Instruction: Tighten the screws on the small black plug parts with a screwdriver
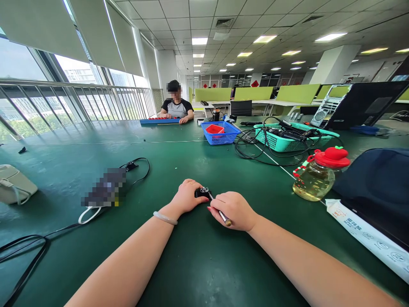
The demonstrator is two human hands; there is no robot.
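Black part [200, 193] in left hand [186, 197], right hand's [235, 209] tool [226, 220] at edge, basket [220, 138] beyond.

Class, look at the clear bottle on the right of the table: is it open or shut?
Shut: the red lid covers the top of the clear bottle. How tightly, I cannot tell.

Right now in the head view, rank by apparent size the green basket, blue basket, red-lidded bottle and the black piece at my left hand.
1. Green basket and red-lidded bottle: too alike to rank; the bottle is nearer.
2. Blue basket
3. Black piece
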